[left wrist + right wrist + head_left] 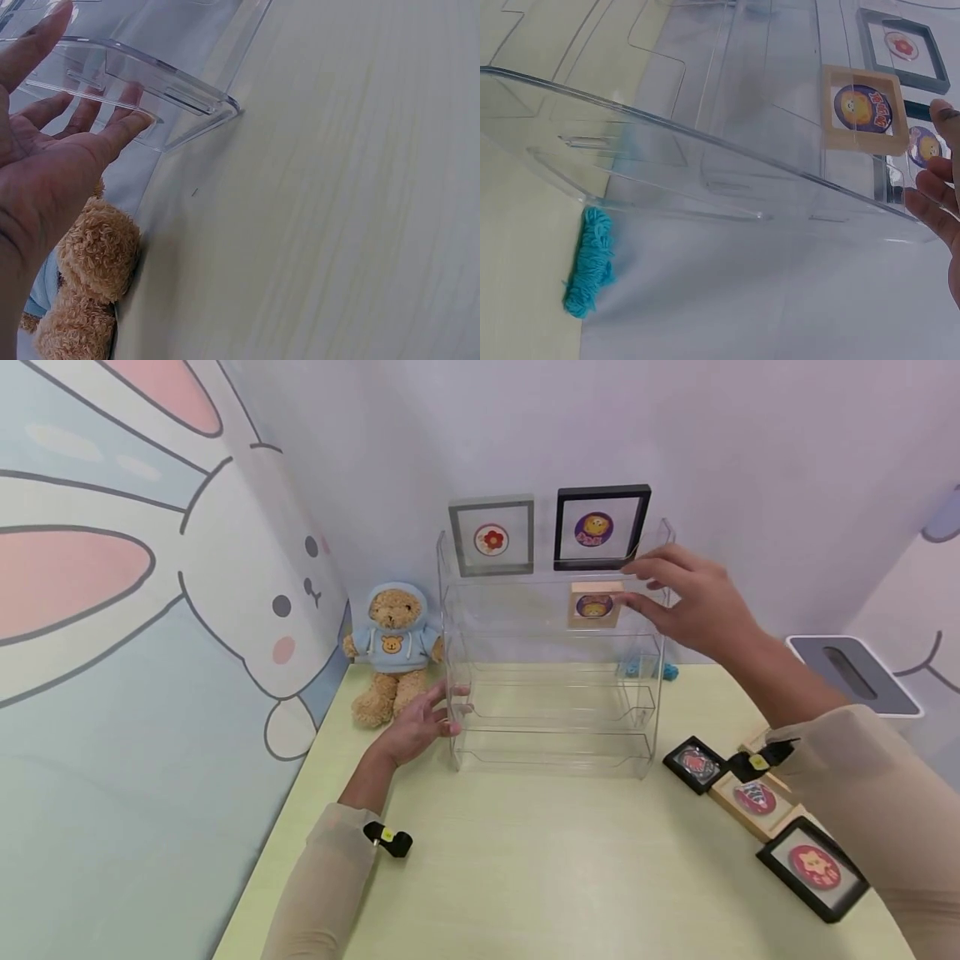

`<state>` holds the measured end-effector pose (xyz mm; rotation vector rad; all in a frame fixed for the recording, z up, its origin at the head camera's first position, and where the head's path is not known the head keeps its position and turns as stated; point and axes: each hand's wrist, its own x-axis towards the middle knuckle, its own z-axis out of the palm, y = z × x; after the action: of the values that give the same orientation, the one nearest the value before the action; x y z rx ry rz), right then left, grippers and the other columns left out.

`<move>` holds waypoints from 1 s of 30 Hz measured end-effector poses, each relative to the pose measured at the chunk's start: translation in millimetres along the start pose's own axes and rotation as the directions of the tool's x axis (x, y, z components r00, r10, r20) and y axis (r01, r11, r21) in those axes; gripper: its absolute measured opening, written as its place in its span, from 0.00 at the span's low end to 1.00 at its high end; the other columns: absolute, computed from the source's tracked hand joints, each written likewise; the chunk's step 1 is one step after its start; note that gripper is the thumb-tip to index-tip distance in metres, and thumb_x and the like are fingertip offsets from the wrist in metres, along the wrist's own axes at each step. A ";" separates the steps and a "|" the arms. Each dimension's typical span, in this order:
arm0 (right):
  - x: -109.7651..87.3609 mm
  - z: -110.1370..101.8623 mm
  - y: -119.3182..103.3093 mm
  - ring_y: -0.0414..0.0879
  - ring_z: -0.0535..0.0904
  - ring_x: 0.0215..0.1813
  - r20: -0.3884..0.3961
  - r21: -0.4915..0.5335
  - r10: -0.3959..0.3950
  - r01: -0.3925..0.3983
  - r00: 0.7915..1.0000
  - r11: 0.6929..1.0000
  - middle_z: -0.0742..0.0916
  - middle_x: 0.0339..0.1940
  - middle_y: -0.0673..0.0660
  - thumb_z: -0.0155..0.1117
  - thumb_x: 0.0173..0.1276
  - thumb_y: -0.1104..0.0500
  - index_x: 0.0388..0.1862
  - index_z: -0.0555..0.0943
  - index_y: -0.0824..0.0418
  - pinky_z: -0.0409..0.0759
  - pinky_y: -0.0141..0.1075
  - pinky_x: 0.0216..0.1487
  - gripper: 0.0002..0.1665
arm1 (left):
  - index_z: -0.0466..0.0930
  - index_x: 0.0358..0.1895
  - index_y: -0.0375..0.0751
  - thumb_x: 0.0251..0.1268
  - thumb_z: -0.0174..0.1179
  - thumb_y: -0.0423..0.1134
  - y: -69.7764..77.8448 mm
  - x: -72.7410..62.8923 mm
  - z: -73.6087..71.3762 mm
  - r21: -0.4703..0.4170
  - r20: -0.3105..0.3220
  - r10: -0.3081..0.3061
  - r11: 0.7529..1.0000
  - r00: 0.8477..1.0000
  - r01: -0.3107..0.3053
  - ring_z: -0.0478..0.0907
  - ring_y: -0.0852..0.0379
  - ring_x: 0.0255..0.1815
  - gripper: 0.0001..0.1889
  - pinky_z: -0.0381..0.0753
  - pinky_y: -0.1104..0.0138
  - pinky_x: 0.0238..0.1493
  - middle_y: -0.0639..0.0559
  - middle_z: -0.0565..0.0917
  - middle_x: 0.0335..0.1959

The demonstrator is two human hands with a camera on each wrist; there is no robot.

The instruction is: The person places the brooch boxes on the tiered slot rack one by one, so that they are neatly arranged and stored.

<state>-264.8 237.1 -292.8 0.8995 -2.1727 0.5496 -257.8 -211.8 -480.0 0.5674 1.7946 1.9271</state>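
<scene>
A clear acrylic tiered rack stands on the table against the wall. My left hand is at its left side, thumb and fingers spread around the clear edge; several fingers show through the plastic in the left wrist view. My right hand hovers at the upper right, thumb tip beside a small light-wood photo frame on the second tier. In the right wrist view a gap separates the thumb from that frame. On the top tier stand a grey frame with a red flower badge and a black frame with a purple badge.
Right of the rack lie a small black frame, a wooden frame and a larger black frame. A teddy bear sits left. Blue yarn lies behind the rack, and a grey-topped white box is at right.
</scene>
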 end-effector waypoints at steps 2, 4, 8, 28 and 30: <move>-5.3 -7.5 4.1 0.50 0.90 0.45 -0.053 0.035 -0.003 0.005 0.999 0.999 0.90 0.49 0.64 0.85 0.63 0.69 0.55 0.90 0.69 0.78 0.16 0.54 0.21 | 0.50 0.92 0.45 0.77 0.63 0.22 0.7 -0.1 0.5 -0.009 0.002 -0.002 1.000 1.000 0.002 0.56 0.26 0.89 0.47 0.83 0.64 0.65 0.29 0.51 0.90; -13.1 -14.6 9.3 0.38 0.88 0.46 -0.099 0.069 0.028 -0.021 0.995 0.997 0.90 0.47 0.65 0.84 0.62 0.72 0.53 0.91 0.70 0.76 0.12 0.55 0.20 | 0.50 0.91 0.45 0.76 0.63 0.22 1.4 -0.1 1.0 -0.021 0.003 -0.004 1.000 1.000 0.004 0.56 0.27 0.89 0.46 0.83 0.65 0.65 0.29 0.51 0.90; -35.5 -27.1 20.8 0.21 0.80 0.48 -0.112 0.100 0.160 -0.149 0.981 0.984 0.90 0.46 0.64 0.83 0.61 0.75 0.52 0.92 0.69 0.76 0.12 0.53 0.19 | 0.48 0.91 0.40 0.76 0.65 0.24 2.0 -0.3 1.1 -0.030 0.004 -0.003 1.000 1.000 0.003 0.56 0.27 0.89 0.48 0.83 0.65 0.65 0.29 0.52 0.90; -184.8 1.6 78.9 0.33 0.86 0.47 0.466 -0.017 0.474 -0.528 0.747 0.849 0.92 0.50 0.57 0.75 0.78 0.57 0.59 0.91 0.61 0.83 0.23 0.44 0.15 | 0.50 0.90 0.38 0.76 0.69 0.30 -1.5 -0.5 -1.3 -0.018 0.012 -0.004 1.000 1.000 0.004 0.56 0.29 0.90 0.47 0.81 0.64 0.67 0.34 0.55 0.90; -193.0 5.1 82.1 0.40 0.88 0.49 0.530 -0.023 0.466 -0.537 0.709 0.843 0.93 0.50 0.56 0.75 0.79 0.56 0.59 0.91 0.61 0.85 0.28 0.45 0.15 | 0.49 0.90 0.37 0.76 0.69 0.29 -1.2 -0.5 -1.2 -0.018 0.012 -0.003 1.000 1.000 0.003 0.56 0.28 0.90 0.47 0.81 0.64 0.67 0.33 0.54 0.90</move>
<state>-230.1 372.6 -449.2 0.5353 -2.9477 0.7916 -258.0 -213.1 -481.3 0.5693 1.7678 1.9317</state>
